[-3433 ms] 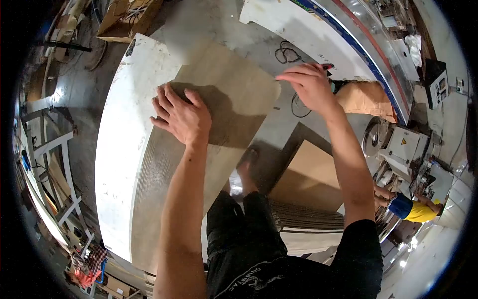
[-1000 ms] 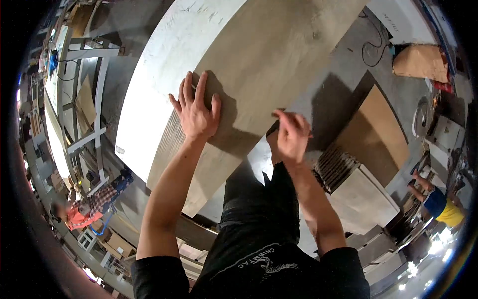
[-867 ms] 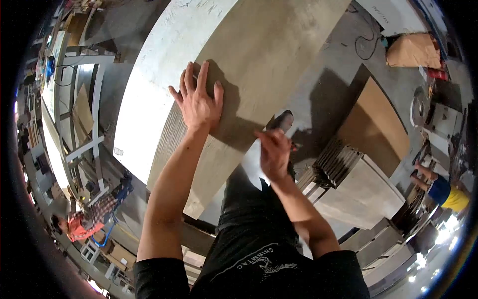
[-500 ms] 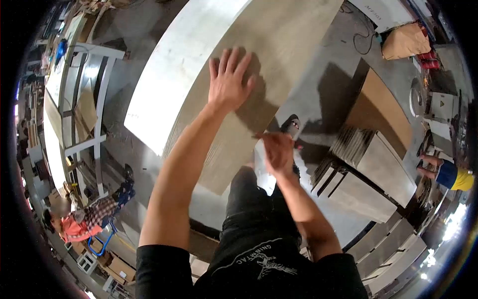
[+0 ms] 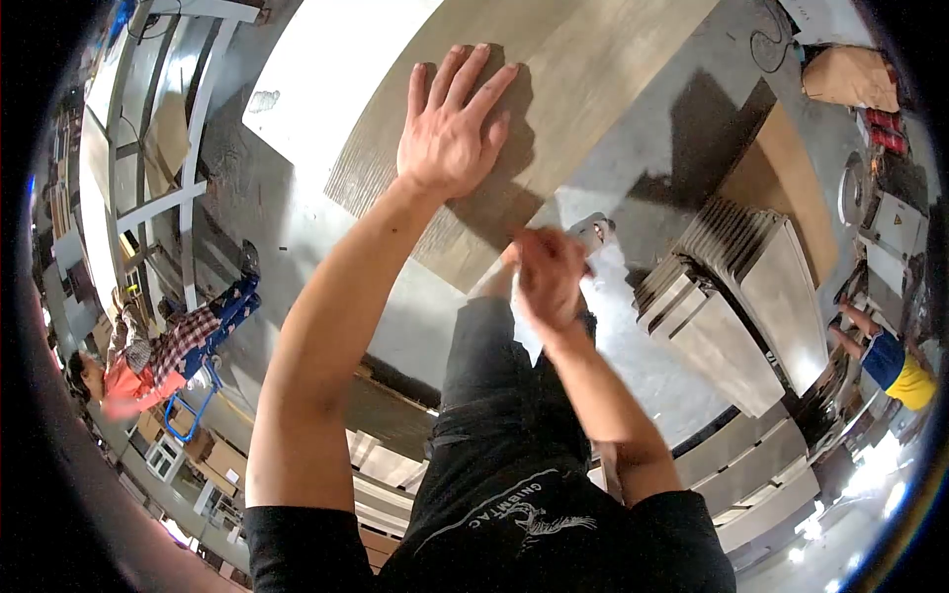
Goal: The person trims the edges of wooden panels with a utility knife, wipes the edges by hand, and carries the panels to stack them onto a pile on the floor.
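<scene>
My left hand (image 5: 450, 138) lies flat, fingers spread, on a beige, faintly grained board (image 5: 583, 69). Under and beside that board is a white panel (image 5: 326, 79). My right hand (image 5: 551, 277) is blurred by motion near the board's right edge at the near corner. Its fingers look curled in, and whatever they may hold cannot be made out. Just beyond it, part of a shoe (image 5: 596, 229) shows on the floor.
To the right stands a stack of pale panels (image 5: 717, 341), with a brown sheet (image 5: 781, 188) behind it. A metal frame (image 5: 163, 208) is at left. One person (image 5: 163, 346) is at far left, another (image 5: 885, 361) at far right. A brown paper-like bundle (image 5: 850, 79) lies upper right.
The view has shifted, so the board and panel stacks sit differently in frame. My left hand stays flat on the board; my right hand stays near its edge, still blurred.
</scene>
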Demonstrator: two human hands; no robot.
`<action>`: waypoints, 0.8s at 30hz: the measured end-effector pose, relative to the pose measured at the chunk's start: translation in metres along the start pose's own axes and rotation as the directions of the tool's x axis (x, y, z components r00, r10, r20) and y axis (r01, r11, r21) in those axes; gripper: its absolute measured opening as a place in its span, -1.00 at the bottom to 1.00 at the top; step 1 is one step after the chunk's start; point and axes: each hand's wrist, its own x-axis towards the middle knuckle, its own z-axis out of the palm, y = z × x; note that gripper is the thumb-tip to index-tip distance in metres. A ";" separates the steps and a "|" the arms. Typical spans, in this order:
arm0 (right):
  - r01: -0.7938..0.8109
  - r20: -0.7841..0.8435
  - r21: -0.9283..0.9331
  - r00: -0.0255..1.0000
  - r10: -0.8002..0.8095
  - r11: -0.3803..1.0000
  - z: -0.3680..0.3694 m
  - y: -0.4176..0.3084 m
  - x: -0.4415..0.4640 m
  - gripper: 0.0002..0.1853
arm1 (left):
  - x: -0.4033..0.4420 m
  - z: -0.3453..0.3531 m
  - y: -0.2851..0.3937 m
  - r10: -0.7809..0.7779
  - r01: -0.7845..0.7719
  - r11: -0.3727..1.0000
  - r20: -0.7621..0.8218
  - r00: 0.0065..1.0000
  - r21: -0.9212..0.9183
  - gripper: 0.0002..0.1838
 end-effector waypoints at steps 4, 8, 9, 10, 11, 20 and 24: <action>0.067 0.089 0.174 0.993 -0.084 0.982 0.049 -0.038 -0.075 -0.63 | 0.001 -0.003 0.001 -0.013 0.013 0.999 -0.001 1.000 0.030 -0.41; 0.048 0.344 0.246 0.929 -0.134 0.968 0.082 -0.056 -0.158 -0.54 | 0.001 -0.004 0.002 -0.038 0.038 0.999 0.027 0.999 0.016 -0.44; -0.014 0.344 0.280 0.935 -0.087 0.960 0.077 -0.050 -0.154 -0.59 | 0.000 -0.004 0.004 -0.047 0.046 0.998 0.027 0.999 0.040 -0.46; -0.090 0.350 0.309 0.936 -0.025 0.947 0.063 -0.048 -0.154 -0.63 | -0.003 -0.005 0.004 -0.057 0.056 0.997 0.028 0.998 0.043 -0.46; -0.133 0.337 0.313 0.941 0.021 0.940 0.048 -0.038 -0.147 -0.69 | -0.005 -0.005 0.005 -0.060 0.059 0.998 0.028 0.998 0.038 -0.46; -0.530 -0.119 0.459 0.758 0.641 0.713 -0.102 0.076 -0.147 -0.64 | -0.093 -0.015 0.067 -0.088 0.087 0.996 0.085 0.993 0.014 -0.25; -0.236 -0.243 0.854 0.609 0.755 0.465 -0.143 0.108 -0.172 -0.79 | -0.198 -0.018 0.096 0.037 -0.078 0.990 0.312 0.949 0.120 -0.27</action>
